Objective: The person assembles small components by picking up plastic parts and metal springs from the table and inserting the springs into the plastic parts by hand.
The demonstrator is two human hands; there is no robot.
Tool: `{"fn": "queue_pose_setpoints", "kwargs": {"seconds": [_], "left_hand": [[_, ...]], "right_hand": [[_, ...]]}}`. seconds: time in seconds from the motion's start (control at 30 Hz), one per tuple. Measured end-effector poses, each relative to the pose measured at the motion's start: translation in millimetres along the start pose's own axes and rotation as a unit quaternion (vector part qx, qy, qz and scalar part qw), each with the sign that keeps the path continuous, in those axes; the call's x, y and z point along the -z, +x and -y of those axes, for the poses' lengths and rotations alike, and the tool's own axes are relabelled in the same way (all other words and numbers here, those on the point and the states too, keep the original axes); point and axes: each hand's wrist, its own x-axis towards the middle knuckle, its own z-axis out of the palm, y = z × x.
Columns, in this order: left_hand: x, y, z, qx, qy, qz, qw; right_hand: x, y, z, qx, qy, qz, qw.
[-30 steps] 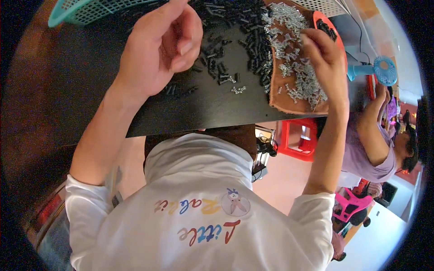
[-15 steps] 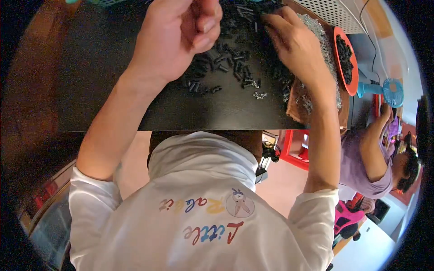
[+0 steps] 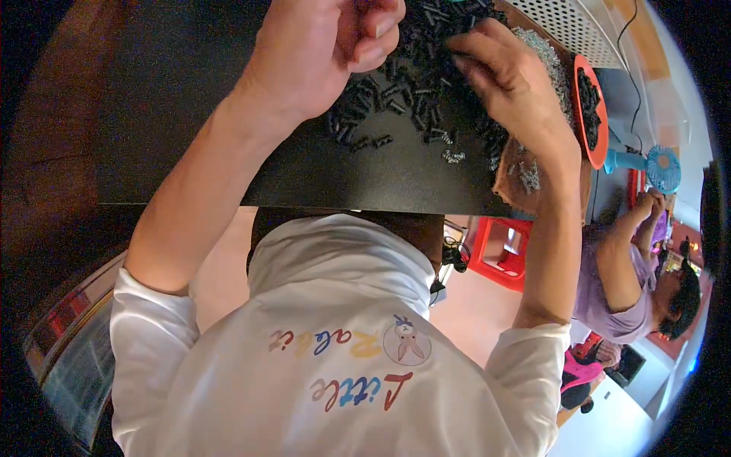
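Observation:
My left hand (image 3: 335,57) hovers above the dark table with its fingers curled in. The top edge cuts it off, and whatever lies inside the fingers is hidden. Over a pile of small black cylindrical pieces (image 3: 396,99) is my right hand (image 3: 521,87), its fingers bent and smeared by motion. Whether it grips a piece does not show. Small silver coils that look like springs (image 3: 453,157) lie in a little cluster near the table's front edge. Many more silver coils (image 3: 529,179) are heaped on a brown tray (image 3: 510,190) beneath my right wrist.
An orange-red plate (image 3: 601,141) of black pieces stands right of the tray, by a blue handheld fan (image 3: 662,169). Behind is a white perforated panel (image 3: 586,30). A red stool (image 3: 478,255) is below the table. Another person in a purple shirt (image 3: 617,274) sits at right.
The view has shifted slightly, so table and pieces appear a little further right. My left hand stays curled; my right hand remains over the black pieces, its fingers slightly lower.

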Motion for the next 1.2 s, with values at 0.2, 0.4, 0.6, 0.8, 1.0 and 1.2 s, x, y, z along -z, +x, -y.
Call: {"fn": "queue_pose_setpoints", "kwargs": {"seconds": [0.2,0.4,0.6,0.8,1.0,1.2], "left_hand": [[-1,0,1,0.001,-0.001,-0.005,1.000],[1,-1,2,0.000,-0.002,-0.006,1.000],[-1,0,1,0.004,0.002,-0.007,1.000],[-3,1,3,0.012,-0.003,-0.012,1.000],[-1,0,5,0.013,0.009,0.003,1.000],[2,0,4,0.016,0.001,-0.013,1.000]], "right_hand": [[-1,2,0,-0.002,-0.022,-0.012,1.000],[10,23,37,-0.079,-0.031,0.059,0.995],[9,24,29,-0.090,-0.060,0.081,0.991],[15,11,9,-0.051,-0.018,0.015,0.998],[2,16,-2,-0.040,-0.051,-0.016,0.998],[7,13,8,-0.076,-0.052,0.056,0.994]]}}
